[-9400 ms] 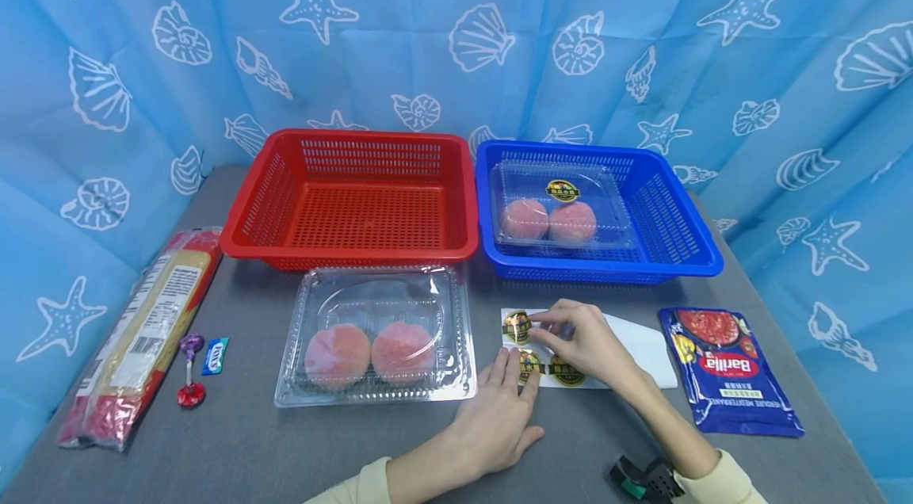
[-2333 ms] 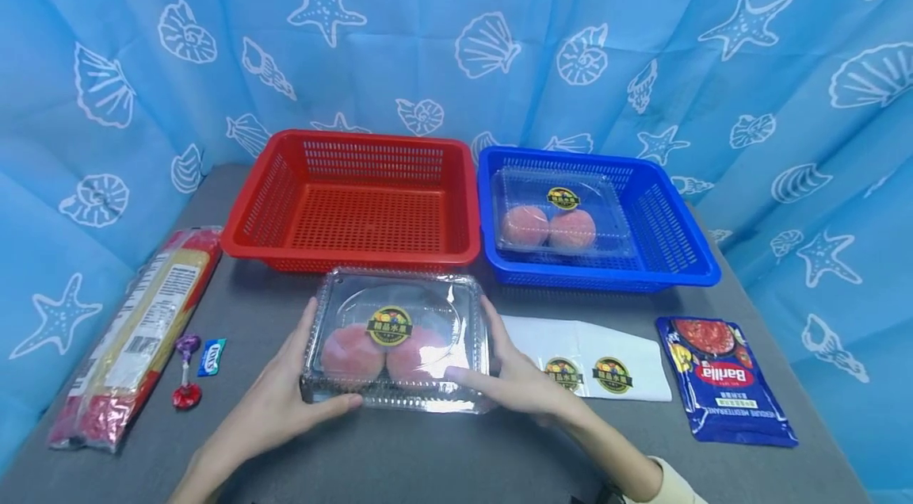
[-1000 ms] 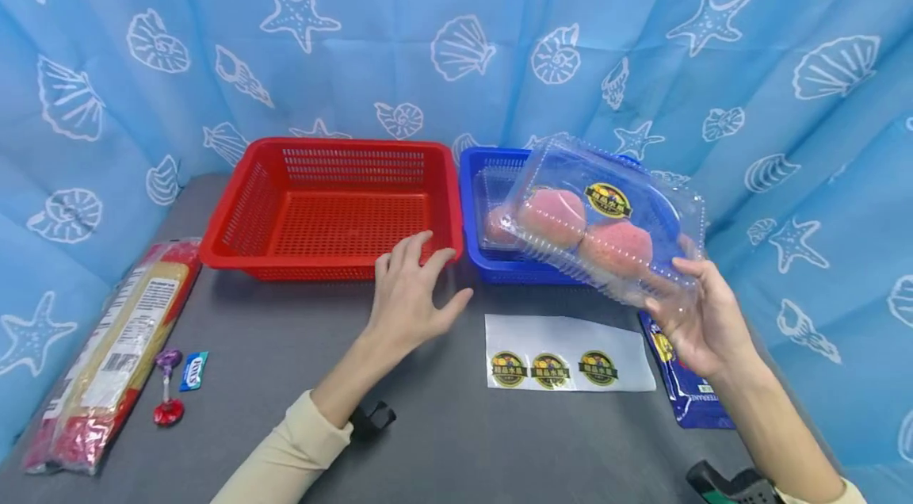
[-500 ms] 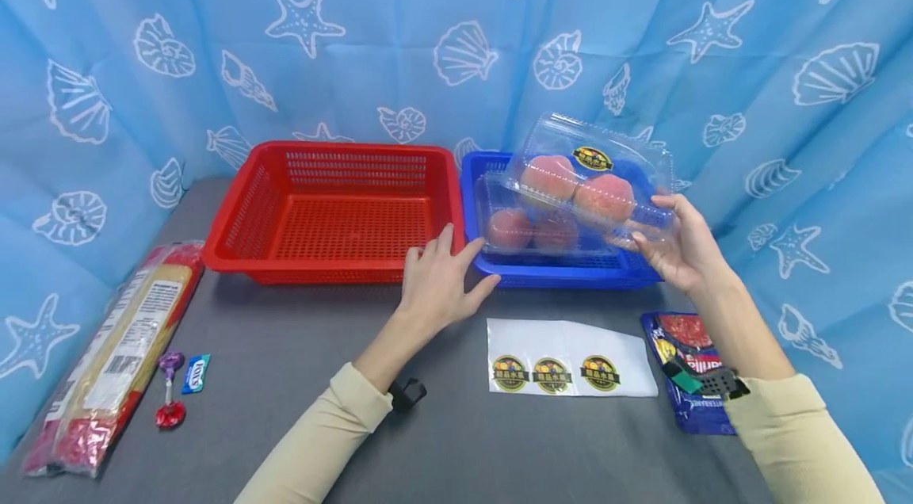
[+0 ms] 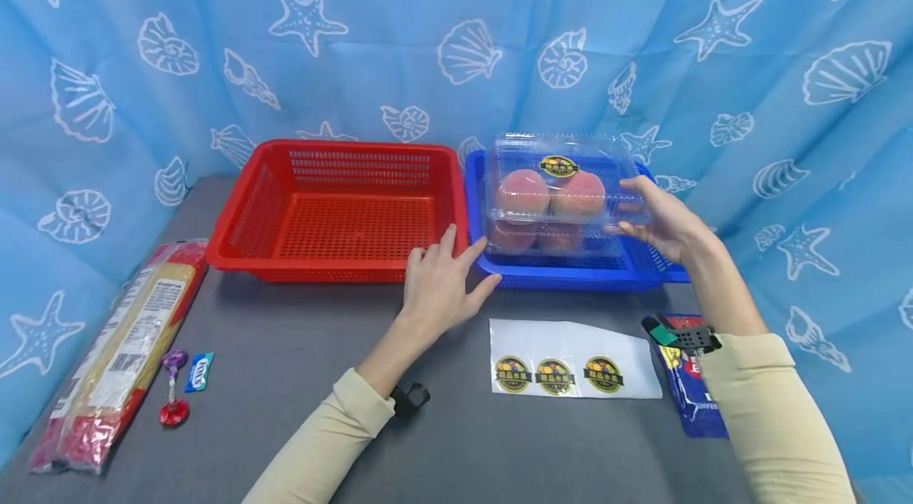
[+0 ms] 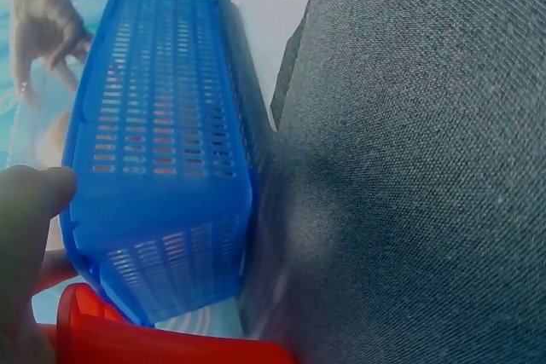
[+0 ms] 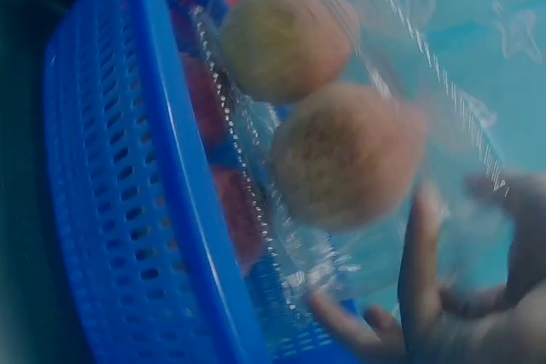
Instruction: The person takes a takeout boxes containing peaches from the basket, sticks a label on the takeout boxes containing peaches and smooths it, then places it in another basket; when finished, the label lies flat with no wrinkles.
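My right hand (image 5: 659, 220) grips the right end of a clear plastic clamshell box (image 5: 619, 163) holding two peaches (image 5: 579, 193), with a round black-and-gold label (image 5: 559, 166) on its lid. The box sits above a second clear box of peaches (image 5: 515, 237) inside the blue basket (image 5: 571, 276); whether the two boxes touch cannot be told. In the right wrist view, fingers (image 7: 422, 253) are at the end of the upper box. My left hand (image 5: 433, 282) is spread at the blue basket's near left corner, thumb and forefinger at the rim, other fingers by the red basket (image 5: 335, 270).
A white backing sheet (image 5: 571, 337) with three round labels lies in front of the blue basket. A blue Barilla pouch (image 5: 695, 401) is partly under the right sleeve. At left lie a long noodle packet (image 5: 135, 345), a lollipop pair (image 5: 173, 385) and a small teal packet (image 5: 199, 372).
A label was peeled and now sits on the box lid. Both hands lifted the box; the right hand carried it over the blue basket, levelling and lowering it. The left hand moved to the basket corner.
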A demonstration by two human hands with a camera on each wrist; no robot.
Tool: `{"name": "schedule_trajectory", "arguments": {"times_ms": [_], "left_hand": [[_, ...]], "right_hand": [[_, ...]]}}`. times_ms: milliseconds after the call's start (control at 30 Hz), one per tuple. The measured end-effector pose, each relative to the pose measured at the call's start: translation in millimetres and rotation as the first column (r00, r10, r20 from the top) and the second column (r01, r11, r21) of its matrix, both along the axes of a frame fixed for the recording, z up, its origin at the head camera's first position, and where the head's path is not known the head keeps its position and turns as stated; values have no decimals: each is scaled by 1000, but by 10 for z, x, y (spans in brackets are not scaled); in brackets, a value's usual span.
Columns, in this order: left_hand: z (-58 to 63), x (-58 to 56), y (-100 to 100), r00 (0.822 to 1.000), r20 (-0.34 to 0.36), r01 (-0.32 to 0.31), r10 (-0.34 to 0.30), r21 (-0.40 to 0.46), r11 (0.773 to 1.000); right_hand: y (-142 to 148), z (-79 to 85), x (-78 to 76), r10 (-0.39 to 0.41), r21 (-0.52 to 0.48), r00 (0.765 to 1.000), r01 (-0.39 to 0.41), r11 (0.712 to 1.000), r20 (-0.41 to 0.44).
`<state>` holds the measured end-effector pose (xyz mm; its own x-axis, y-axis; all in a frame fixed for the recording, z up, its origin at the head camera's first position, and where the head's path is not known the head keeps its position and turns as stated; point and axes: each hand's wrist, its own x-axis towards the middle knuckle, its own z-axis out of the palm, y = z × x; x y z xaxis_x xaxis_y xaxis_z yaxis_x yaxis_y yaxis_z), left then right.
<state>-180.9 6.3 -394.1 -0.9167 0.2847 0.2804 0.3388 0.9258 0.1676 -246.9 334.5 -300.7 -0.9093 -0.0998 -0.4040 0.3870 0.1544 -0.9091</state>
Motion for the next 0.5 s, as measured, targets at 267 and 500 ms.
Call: {"name": "schedule_trajectory", "arguments": {"times_ms": [267, 500], "left_hand": [[-19, -9, -26, 1000, 3, -9, 9, 3, 1000], [-63, -9, -8, 1000, 1, -1, 1, 1, 1000]], "right_hand": [[-127, -160, -78, -42, 149, 995, 55, 987, -88], [-130, -299, -96, -85, 121, 986, 103, 987, -145]]}}
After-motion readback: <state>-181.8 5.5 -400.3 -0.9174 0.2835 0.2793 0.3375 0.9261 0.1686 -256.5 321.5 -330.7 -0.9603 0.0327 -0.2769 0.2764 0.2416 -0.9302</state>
